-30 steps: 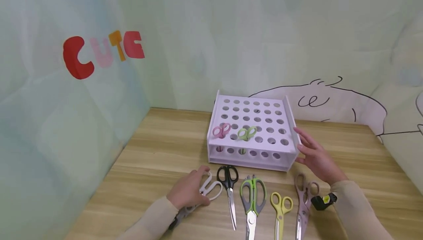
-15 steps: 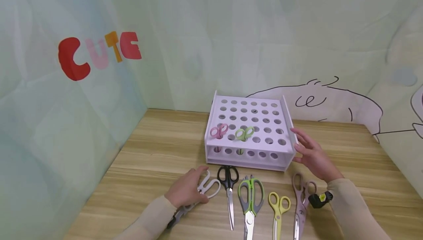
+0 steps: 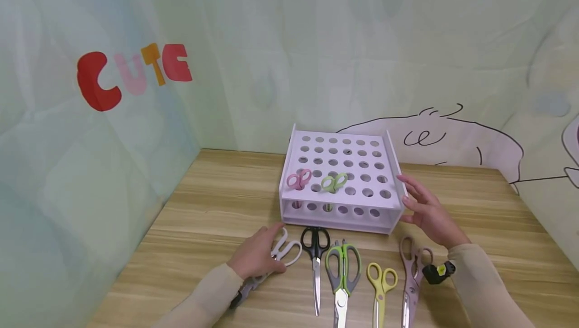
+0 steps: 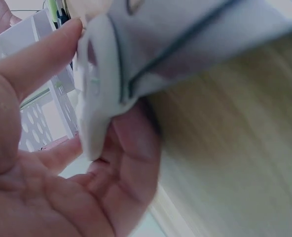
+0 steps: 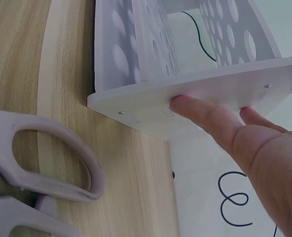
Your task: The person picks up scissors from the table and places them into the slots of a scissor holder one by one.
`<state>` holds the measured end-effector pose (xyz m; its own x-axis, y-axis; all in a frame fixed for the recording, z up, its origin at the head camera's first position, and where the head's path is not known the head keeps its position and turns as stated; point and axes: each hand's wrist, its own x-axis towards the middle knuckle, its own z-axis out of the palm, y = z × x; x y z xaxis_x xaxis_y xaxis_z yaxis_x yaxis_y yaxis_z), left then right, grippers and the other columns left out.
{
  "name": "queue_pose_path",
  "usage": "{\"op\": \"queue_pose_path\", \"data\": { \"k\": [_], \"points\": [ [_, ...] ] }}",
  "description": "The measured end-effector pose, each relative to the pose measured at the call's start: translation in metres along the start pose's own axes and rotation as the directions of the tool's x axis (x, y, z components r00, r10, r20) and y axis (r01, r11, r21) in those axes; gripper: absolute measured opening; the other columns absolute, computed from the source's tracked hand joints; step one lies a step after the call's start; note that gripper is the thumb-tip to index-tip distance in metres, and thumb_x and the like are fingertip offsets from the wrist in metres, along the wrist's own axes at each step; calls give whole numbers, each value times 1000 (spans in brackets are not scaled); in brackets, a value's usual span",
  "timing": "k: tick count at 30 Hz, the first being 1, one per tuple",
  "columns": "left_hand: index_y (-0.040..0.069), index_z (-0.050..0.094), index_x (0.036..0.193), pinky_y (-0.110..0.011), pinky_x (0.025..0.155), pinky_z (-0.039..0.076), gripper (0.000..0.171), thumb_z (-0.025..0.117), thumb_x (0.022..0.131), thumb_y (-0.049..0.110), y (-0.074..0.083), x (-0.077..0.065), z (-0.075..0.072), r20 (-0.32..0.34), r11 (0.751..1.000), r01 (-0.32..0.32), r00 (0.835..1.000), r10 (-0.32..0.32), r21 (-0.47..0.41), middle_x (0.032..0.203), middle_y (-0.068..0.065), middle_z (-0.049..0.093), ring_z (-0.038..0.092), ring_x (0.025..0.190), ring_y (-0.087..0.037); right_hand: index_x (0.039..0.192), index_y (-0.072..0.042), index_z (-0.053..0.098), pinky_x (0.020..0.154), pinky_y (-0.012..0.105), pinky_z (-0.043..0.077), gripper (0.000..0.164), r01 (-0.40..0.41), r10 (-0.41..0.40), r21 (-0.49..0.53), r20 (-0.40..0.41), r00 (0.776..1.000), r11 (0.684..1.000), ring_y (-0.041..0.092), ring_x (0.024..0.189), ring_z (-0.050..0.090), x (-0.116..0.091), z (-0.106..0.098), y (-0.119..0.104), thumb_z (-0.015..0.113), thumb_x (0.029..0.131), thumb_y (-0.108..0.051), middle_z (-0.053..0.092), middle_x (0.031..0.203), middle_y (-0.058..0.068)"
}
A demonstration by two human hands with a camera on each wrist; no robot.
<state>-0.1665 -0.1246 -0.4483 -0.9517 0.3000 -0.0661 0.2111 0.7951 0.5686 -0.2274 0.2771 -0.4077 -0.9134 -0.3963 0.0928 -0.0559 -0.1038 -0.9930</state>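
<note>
In the head view my left hand [image 3: 255, 253] holds scissors with white handles [image 4: 94, 123], thumb and fingers curled round them near the pivot. Their handle loops point right, close to black-handled scissors [image 3: 316, 256] on the table. My right hand [image 3: 431, 217] rests straight fingertips against the right side panel of a white rack [image 3: 336, 222] drilled with round holes. Small pink scissors [image 3: 299, 183] and small light-green scissors [image 3: 334, 185] stand in its front holes, handles up. The right wrist view shows those fingers on the panel. The left wrist view is partly blurred.
Green-and-grey scissors [image 3: 341, 295], yellow scissors [image 3: 380, 290] and mauve scissors [image 3: 411, 290] lie in a row on the wooden table [image 3: 203, 207]. A black device with a yellow mark [image 3: 440, 270] is on the right wrist. Printed cloth walls stand behind and left.
The black-handled scissors have slid slightly right. My left hand and the white-handled scissors have shifted very little, and my right hand stays on the rack. The head view has drifted a little.
</note>
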Motion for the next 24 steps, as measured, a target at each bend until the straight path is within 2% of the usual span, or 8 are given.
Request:
{"op": "queue_pose_path", "data": {
  "k": [6, 13, 17, 20, 24],
  "points": [
    [0, 38, 145, -36, 71, 55, 102, 91, 59, 4, 3, 2, -3, 38, 992, -4, 999, 8, -122, 106, -14, 63, 60, 88, -21, 156, -18, 27, 89, 40, 55, 53, -10, 10, -9, -4, 1000, 1000, 10, 116, 55, 0, 0, 0, 44, 106, -14, -1, 160, 26],
    [3, 35, 140, -32, 56, 51, 89, 83, 65, -7, 6, 2, -5, 28, 982, -48, 998, 53, -181, 80, -4, 59, 56, 66, -18, 156, -20, 28, 88, 39, 55, 53, -18, 17, -37, -14, 1000, 999, 9, 115, 56, 1, -1, -2, 44, 106, -16, -3, 161, 25],
    [2, 32, 143, -30, 57, 52, 90, 80, 68, -8, 8, 3, -8, -10, 975, -92, 996, 92, -204, 79, -4, 62, 56, 64, -15, 157, -21, 27, 88, 38, 55, 55, -37, 34, -90, -36, 999, 995, 10, 116, 55, 0, -1, -3, 47, 105, -16, -1, 162, 24],
    [3, 32, 147, -28, 57, 53, 93, 80, 68, -9, 8, 4, -11, -41, 969, -116, 993, 110, -219, 85, -6, 61, 56, 66, -15, 158, -20, 23, 90, 37, 54, 64, -58, 47, -174, -66, 997, 983, 27, 128, 49, 0, 1, -3, 54, 102, -13, 2, 163, 22],
    [3, 36, 146, -26, 57, 54, 89, 80, 70, -9, 11, 5, -15, -74, 961, -144, 989, 130, -234, 90, -8, 59, 56, 68, -14, 157, -16, 19, 90, 39, 54, 79, -69, 37, -310, -109, 993, 948, 50, 137, 32, 3, 3, 1, 67, 95, -11, 8, 163, 22]
  ]
}}
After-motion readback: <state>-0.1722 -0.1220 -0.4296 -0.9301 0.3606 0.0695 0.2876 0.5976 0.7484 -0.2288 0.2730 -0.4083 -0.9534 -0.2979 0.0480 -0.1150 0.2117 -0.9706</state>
